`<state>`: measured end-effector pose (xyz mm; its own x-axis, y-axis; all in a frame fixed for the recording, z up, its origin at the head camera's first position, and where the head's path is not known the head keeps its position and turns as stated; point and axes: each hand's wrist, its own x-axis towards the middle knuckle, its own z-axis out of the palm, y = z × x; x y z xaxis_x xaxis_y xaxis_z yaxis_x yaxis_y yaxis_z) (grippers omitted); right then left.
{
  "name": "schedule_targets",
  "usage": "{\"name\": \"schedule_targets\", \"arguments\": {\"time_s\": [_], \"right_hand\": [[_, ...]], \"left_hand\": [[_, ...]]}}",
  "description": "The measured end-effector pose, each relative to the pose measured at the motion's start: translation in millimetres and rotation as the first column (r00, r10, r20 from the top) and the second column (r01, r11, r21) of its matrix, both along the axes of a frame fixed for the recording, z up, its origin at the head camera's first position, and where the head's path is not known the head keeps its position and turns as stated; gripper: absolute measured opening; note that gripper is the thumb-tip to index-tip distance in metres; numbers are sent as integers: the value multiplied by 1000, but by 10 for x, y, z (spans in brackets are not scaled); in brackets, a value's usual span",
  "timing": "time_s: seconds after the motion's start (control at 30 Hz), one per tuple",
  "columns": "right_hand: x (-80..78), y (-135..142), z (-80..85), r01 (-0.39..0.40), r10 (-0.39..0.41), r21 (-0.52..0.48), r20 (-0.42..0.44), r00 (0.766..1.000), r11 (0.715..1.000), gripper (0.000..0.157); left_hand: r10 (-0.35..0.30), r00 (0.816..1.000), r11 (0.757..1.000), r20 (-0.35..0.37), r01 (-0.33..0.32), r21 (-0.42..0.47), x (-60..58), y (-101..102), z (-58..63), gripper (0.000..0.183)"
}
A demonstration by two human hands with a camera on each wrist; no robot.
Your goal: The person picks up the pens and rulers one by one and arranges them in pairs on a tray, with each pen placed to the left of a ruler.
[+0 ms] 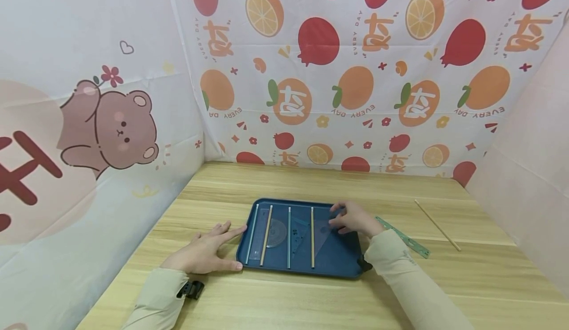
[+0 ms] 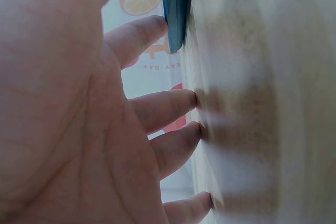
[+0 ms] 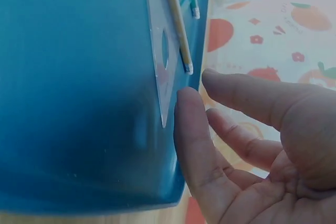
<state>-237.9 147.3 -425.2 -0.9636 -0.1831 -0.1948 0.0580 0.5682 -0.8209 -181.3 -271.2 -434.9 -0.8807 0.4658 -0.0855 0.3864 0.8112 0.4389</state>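
A blue tray point(image 1: 342, 256) lies on the table with several pencils across it, natural wood ones point(image 1: 312, 238) alternating with green ones point(image 1: 289, 238). Among them are a clear ruler point(image 1: 256, 243), a clear protractor point(image 1: 276, 232), a green set square point(image 1: 301, 233) and a clear set square point(image 1: 323, 231). My left hand point(image 1: 204, 251) spreads at the tray's left side; its index fingertip point(image 2: 157, 23) touches the rim while other fingertips meet the table. Over the far right part of the tray hovers my right hand point(image 1: 355, 219), fingers loosely bent, holding nothing, close to the clear set square's tip point(image 3: 163, 111).
Right of the tray, a green ruler point(image 1: 415, 245) lies partly behind the right sleeve. Farther right is a thin wooden stick point(image 1: 437, 225). Printed cloth hangings point(image 1: 346, 137) stand behind the table and at both sides.
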Motion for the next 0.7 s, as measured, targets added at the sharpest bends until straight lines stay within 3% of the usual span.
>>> {"name": "schedule_targets", "arguments": {"time_s": [0.7], "right_hand": [[-58, 588, 52, -2, -7, -146, -66, 998, 989, 50]], "left_hand": [[-2, 1000, 1000, -13, 2, -6, -3, 1, -13, 99]]}}
